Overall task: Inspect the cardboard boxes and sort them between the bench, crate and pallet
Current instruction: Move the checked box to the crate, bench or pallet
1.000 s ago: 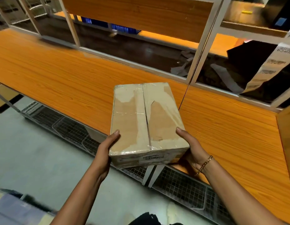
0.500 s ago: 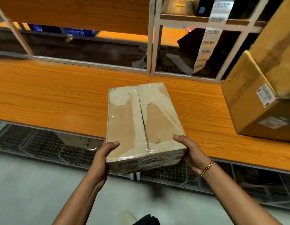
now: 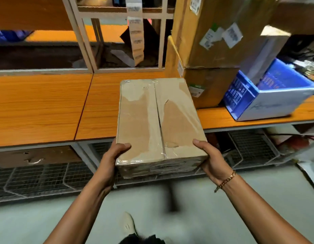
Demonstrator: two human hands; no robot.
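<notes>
Your left hand (image 3: 115,155) and right hand (image 3: 208,159) clamp the near corners of the taped cardboard box (image 3: 158,124), thumbs on top, holding it in the air over the front edge of the orange tabletop (image 3: 47,106) — mid-carry, I'd judge. The next move calls for picking its place and lowering it flat. Further right the blue crate (image 3: 268,103) holds a pale, blurred package (image 3: 265,55), beside stacked cartons (image 3: 210,41).
</notes>
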